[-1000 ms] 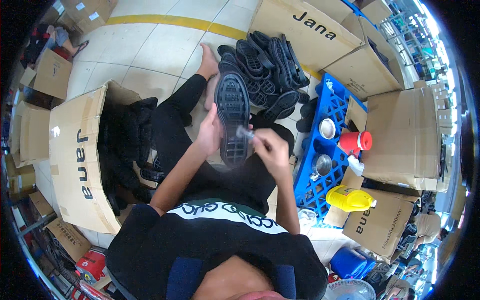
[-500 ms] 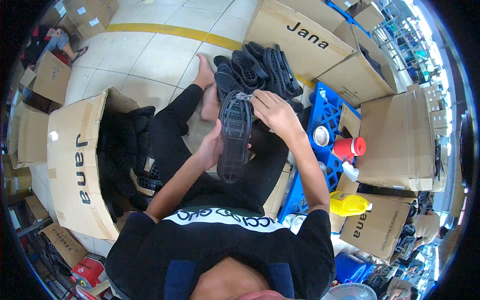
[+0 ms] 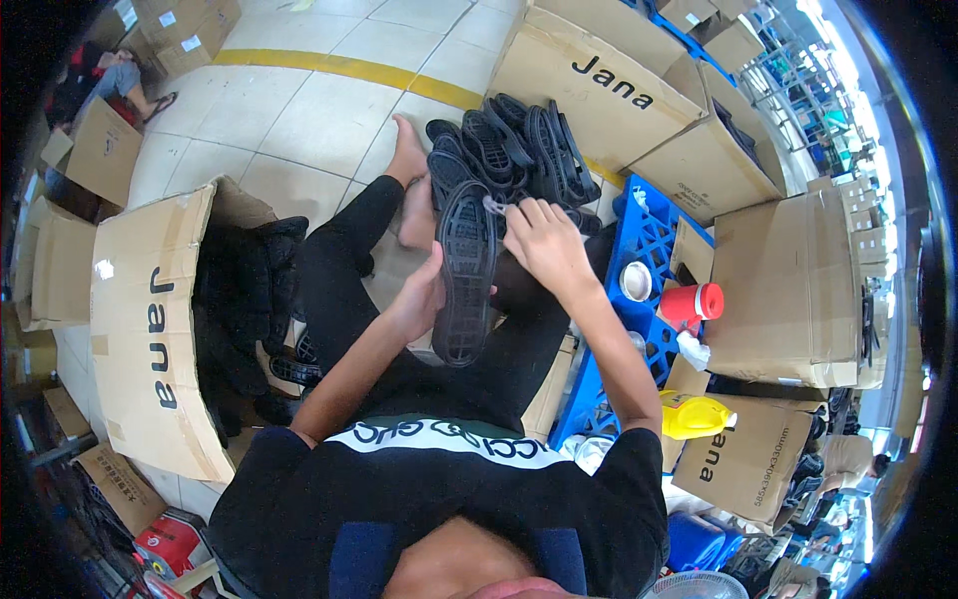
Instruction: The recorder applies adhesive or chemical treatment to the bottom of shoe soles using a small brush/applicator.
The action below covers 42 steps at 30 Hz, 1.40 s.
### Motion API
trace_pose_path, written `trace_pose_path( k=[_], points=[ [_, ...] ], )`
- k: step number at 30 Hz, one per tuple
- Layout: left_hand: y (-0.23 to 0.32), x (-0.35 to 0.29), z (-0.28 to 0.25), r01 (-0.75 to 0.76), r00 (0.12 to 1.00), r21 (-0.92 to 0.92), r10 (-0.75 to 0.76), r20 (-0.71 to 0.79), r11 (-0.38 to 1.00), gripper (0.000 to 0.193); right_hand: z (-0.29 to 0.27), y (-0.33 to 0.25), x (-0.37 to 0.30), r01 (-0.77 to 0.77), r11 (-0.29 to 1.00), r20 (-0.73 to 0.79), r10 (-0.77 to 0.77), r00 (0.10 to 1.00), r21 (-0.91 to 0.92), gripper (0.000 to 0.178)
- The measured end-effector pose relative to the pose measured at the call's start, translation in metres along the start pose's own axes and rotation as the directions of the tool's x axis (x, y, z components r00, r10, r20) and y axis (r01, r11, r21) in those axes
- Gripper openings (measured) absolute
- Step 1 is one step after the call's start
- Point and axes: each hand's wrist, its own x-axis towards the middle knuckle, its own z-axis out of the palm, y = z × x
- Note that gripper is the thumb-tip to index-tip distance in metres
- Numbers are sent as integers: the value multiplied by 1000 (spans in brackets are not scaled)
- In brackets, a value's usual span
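Note:
My left hand (image 3: 419, 298) grips a black shoe sole (image 3: 465, 285) by its left edge, the thumb on its face and fingertips showing at the far side. The ridged tread is turned up toward me. Just right of the sole's far end, my right hand (image 3: 546, 243) is closed on a small, thin tool (image 3: 494, 206) with a pale, whitish tip. Its exact kind is too small to make out. Beyond my hands, several more black soles (image 3: 494, 145) lie piled on the floor.
An open carton (image 3: 150, 329) of black soles stands at my left. To my right, a blue plastic pallet (image 3: 649, 235) bears a white cup (image 3: 637, 281) and a red jug (image 3: 692, 301). A yellow bottle (image 3: 696, 415) is nearer me. Large cartons (image 3: 788, 285) line the right side.
My right hand has shifted a little right and toward me, taking the tool's tip off the sole's far end to its right side. The sole is tilted slightly differently.

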Motion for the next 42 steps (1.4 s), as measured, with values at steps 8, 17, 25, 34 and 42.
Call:
trace_pose_path(
  k=[8, 17, 25, 34, 42],
  points=[
    [6, 6, -13, -74, 990, -46, 68, -120, 996, 71, -4, -44, -37, -27, 975, 197, -18, 980, 220, 24],
    [33, 0, -14, -247, 956, -62, 233, -176, 967, 75, -15, -82, -60, -18, 866, 355, -185, 916, 499, 24],
    [28, -5, -17, -248, 967, -147, 236, -91, 958, 75, -3, -87, -13, -241, 638, 193, 145, 970, 732, 18],
    [29, -10, -22, -298, 945, -106, 276, -177, 949, 72, 0, -81, 8, 83, 909, 86, -129, 988, 410, 28],
    [41, -11, -31, -299, 942, -180, 259, -214, 937, 75, -32, -96, -43, 54, 787, 212, -230, 950, 615, 28]
  ],
)
